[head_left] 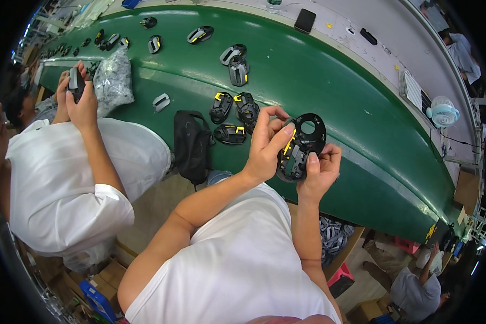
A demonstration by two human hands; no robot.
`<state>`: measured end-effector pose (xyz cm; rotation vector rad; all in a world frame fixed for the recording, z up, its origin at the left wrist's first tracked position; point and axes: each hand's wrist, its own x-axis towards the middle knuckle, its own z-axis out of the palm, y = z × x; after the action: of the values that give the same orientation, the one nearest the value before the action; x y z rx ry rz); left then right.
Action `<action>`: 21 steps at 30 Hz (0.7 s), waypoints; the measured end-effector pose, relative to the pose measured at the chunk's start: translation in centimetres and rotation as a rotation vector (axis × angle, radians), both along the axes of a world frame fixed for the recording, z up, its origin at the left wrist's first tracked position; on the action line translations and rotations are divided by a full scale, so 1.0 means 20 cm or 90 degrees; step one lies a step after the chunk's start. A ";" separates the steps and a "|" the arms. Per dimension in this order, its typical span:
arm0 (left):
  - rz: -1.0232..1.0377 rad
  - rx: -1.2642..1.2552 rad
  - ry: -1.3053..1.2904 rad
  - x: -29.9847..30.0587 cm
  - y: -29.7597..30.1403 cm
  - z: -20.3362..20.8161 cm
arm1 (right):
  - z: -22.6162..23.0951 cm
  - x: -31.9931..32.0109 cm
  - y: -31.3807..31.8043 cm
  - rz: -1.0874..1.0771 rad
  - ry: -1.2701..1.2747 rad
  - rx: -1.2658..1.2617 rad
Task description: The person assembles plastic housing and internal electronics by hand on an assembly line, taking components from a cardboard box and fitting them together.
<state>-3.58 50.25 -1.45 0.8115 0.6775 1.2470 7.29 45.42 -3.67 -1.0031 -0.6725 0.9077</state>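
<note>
Between both hands I hold a black plastic housing (pixel 309 141) with a round hole near its upper end and a yellow strip along its left side. My left hand (pixel 265 144) grips it at the left, thumb lying by the yellow strip. Fingers of my right hand (pixel 322 171) are closed on its lower right edge. Just left of my hands, several similar black housings with yellow clips, such as one housing (pixel 220 107), lie on the green work surface (pixel 356 97). Farther off sits a pair of housings with grey covers (pixel 238 71).
At my left, a co-worker's hands (pixel 81 100) hold a dark part beside a plastic bag of grey parts (pixel 113 81). A black bag (pixel 190 146) hangs at the near edge. A phone (pixel 305 20) and a small fan (pixel 443 112) are on the far ledge. Grey parts (pixel 335 237) fill a box below.
</note>
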 end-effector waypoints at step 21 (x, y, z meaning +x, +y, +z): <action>0.164 -0.067 0.180 0.06 0.12 -0.28 | -0.17 0.02 0.18 0.065 -0.005 -0.134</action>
<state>-2.34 52.55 -7.01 0.8393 1.0963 1.3261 7.73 48.95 -7.03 -1.1672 -0.6495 1.0813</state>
